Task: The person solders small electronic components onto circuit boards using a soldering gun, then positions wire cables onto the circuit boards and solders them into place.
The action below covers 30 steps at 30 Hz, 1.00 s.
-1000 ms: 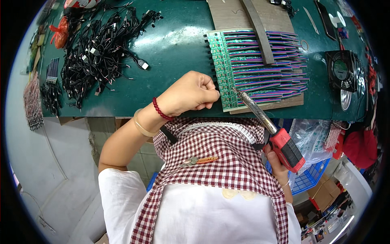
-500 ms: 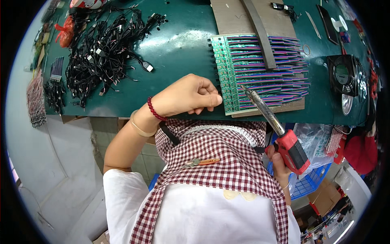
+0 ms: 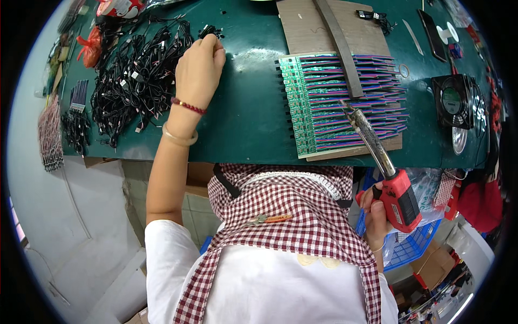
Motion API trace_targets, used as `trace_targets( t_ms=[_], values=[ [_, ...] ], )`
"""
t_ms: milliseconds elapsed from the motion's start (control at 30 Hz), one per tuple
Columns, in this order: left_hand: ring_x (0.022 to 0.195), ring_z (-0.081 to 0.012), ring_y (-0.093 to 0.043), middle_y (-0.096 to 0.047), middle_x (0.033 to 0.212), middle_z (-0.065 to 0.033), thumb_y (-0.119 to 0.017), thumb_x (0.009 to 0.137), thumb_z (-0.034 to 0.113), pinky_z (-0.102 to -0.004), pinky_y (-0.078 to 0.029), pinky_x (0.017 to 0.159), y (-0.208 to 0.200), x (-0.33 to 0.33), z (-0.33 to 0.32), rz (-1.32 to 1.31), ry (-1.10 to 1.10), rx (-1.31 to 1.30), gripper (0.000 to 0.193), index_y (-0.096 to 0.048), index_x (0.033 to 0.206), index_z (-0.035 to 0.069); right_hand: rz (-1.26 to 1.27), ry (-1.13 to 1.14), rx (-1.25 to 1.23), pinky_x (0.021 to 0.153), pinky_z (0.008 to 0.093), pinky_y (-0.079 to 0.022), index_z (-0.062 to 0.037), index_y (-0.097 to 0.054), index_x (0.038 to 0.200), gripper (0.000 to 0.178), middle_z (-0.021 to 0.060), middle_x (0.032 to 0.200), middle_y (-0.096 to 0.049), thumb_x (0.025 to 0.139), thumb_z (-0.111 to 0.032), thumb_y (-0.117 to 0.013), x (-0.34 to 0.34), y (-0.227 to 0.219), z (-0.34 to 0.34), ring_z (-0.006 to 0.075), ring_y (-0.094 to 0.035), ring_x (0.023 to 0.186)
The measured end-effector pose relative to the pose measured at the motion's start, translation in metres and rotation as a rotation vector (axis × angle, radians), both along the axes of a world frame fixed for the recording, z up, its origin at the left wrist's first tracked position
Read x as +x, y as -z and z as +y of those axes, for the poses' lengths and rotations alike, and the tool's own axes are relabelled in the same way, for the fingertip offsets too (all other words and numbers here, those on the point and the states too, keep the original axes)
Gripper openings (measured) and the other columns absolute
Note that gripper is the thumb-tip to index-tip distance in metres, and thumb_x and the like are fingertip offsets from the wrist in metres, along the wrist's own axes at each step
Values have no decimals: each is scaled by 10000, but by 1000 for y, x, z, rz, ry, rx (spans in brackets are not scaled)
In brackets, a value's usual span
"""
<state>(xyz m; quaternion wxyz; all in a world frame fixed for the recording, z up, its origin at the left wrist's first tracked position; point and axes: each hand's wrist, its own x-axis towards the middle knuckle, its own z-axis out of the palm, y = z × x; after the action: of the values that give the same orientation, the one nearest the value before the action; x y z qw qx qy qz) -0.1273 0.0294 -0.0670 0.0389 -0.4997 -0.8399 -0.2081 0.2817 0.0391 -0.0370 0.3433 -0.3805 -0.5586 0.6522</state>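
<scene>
Left hand [image 3: 198, 63] stretched far forward over the green table [image 3: 248, 124], knuckles up, fingers curled down at the near edge of a sprawling pile of black cables with small connectors [image 3: 132, 81]; fingertips hidden beneath the palm, so impossible to tell whether a cable is pinched or merely touched. Red bead bracelet [image 3: 188, 106] and pale bangle [image 3: 179, 137] around that wrist. Right hand [image 3: 373, 216] low at the table's near edge, wrapped tight around the red grip of a soldering gun [image 3: 396, 197], metal barrel angled up and away, tip hovering over the near right part of a row of green circuit boards [image 3: 295, 102]. Boards laid side by side on a brown wooden panel [image 3: 302, 24], each with multicoloured wires [image 3: 361, 108] running off to the right, a dark flat bar [image 3: 340, 46] lying across those wires. Small black cooling fan [image 3: 452, 100] standing well to the right of the boards, near the table's right end. More bundled cables [image 3: 75, 116] at the far left edge, apart from the main pile. Red-and-white checked apron [image 3: 286, 216] filling the lower middle, over a white shirt. Blue plastic basket [image 3: 413, 245] below the table, just behind the hand with the gun.
</scene>
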Motion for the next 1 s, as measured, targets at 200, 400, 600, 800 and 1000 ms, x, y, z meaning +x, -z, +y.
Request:
trace_targets(
  t_ms=[200, 400, 600, 800, 1000],
  values=[
    [650, -63, -552, -580, 788, -27, -600, 845, 49, -183, -447, 552, -48, 100, -35, -1374, 231, 33, 85, -541, 883, 0, 86, -13, -49, 552, 272, -391, -19, -407, 1155, 395, 68, 706, -501, 858, -196, -598, -51, -18, 8, 128, -461, 610],
    [714, -154, -594, -604, 791, -82, -755, 705, 102, -256, -469, 620, -59, 155, -50, -1170, 610, 143, 233, -562, 787, 2, -72, -254, -159, 678, 264, -450, -10, -412, 1176, 439, 80, 837, -534, 788, 23, -614, -87, -39, 11, 134, -525, 743],
    [678, -192, -601, -604, 774, -81, -734, 726, 122, -260, -471, 580, -60, 155, -56, -1177, 525, 58, 214, -564, 796, 13, -144, -276, -111, 660, 242, -443, -4, -414, 1178, 425, 70, 843, -538, 788, 70, -566, -86, -39, 10, 113, -519, 748],
    [662, -235, -594, -582, 760, -95, -639, 704, -19, -323, -484, 562, -63, 165, -60, -622, 599, 188, 122, -547, 782, -1, -233, -324, -35, 606, 236, -408, -42, -546, 913, 65, -6, 776, -512, 849, -38, -560, -94, -44, 8, 61, -490, 702],
    [620, -264, -594, -581, 707, -128, -631, 724, 1, -330, -483, 538, -63, 159, -59, -753, 613, 67, 92, -568, 791, -10, -268, -298, 112, 636, 261, -416, -50, -550, 926, 106, 13, 796, -517, 827, -46, -587, -87, -30, 12, 105, -504, 710]
  ],
)
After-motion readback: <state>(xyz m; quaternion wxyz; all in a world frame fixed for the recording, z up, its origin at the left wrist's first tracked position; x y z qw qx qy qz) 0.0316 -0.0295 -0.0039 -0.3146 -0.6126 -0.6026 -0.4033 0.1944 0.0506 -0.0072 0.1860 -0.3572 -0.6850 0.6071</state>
